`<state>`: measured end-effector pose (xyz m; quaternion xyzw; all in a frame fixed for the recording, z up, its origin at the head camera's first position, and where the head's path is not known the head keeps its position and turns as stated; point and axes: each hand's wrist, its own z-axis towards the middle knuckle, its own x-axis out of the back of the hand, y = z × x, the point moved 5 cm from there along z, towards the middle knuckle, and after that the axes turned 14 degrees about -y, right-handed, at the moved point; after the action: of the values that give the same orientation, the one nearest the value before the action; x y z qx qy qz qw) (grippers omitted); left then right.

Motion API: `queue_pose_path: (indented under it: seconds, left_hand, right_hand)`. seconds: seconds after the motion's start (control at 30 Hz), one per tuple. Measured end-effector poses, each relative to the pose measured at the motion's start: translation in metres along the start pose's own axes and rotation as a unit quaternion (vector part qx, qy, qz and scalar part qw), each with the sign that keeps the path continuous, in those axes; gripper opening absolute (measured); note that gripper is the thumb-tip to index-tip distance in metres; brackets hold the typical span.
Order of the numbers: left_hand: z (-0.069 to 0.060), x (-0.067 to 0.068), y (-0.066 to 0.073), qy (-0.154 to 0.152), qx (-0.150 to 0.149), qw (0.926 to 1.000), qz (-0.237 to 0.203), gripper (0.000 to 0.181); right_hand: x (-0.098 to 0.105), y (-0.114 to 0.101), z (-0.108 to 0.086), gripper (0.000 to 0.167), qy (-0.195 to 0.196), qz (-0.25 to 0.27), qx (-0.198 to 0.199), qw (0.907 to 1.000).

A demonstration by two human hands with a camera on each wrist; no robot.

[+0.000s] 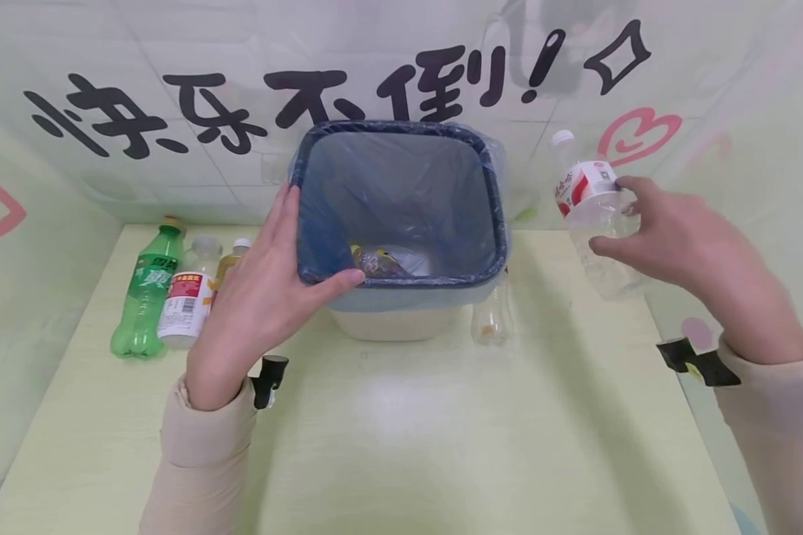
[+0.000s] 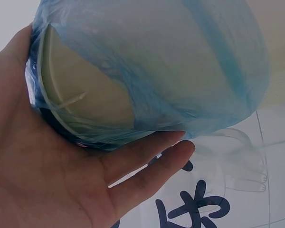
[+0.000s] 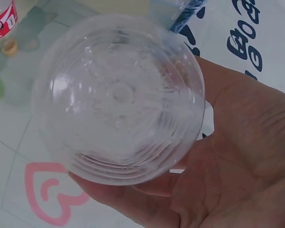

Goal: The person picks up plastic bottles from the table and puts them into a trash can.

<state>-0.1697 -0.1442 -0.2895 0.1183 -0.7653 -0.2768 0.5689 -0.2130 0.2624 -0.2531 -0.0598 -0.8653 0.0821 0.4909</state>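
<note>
While a square, blue-lined bin (image 1: pixel 401 325) is touched by the spread left hand (image 1: pixel 257 279), a clear, white-capped plastic bottle (image 1: pixel 585 230) beside it, probably light and squeezable, is aptly gripped mid-body by the right hand (image 1: pixel 689 234).

- My left hand (image 1: pixel 257 282) hides much of an amber bottle (image 1: pixel 230 261).
- The bin (image 1: pixel 395 325) covers the upper part of a clear bottle (image 1: pixel 492 321) behind it; what the contents (image 1: pixel 378 261) inside are, I cannot tell.
- The gripped bottle (image 1: pixel 602 241) is partly hidden by my right hand (image 1: pixel 685 234); in the right wrist view its base conceals the cap.
- There a red-labelled bottle (image 3: pixel 2 21) is cut off at the corner.
- Fine print on the white bottle (image 1: pixel 184 305) is too small to read.
- The frame crops my left sleeve (image 1: pixel 204 453) and right sleeve (image 1: pixel 776 416).
</note>
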Motion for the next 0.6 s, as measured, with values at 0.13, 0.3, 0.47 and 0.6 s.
queue_pose_path:
  seconds: [0.13, 0.3, 0.47, 0.6]
  left_hand:
    - [0.000, -0.001, 0.000, -0.001, 0.000, 1.0000, -0.004, 0.118]
    - [0.001, 0.000, -0.001, 0.004, -0.003, 1.0000, -0.007, 0.117]
    - [0.000, 0.001, -0.001, 0.007, -0.002, 0.9999, -0.008, 0.118]
    - [0.000, 0.000, -0.001, 0.007, -0.003, 1.0000, -0.006, 0.118]
  right_hand:
    - [0.009, -0.004, -0.005, 0.097, 0.010, -0.001, 0.003, 0.9999]
    - [0.023, -0.010, -0.010, 0.095, 0.020, 0.000, 0.007, 0.9998]
    - [0.030, -0.014, -0.013, 0.096, 0.015, -0.003, 0.001, 0.9999]
    - [0.033, -0.015, -0.014, 0.097, 0.014, -0.011, 0.000, 0.9998]
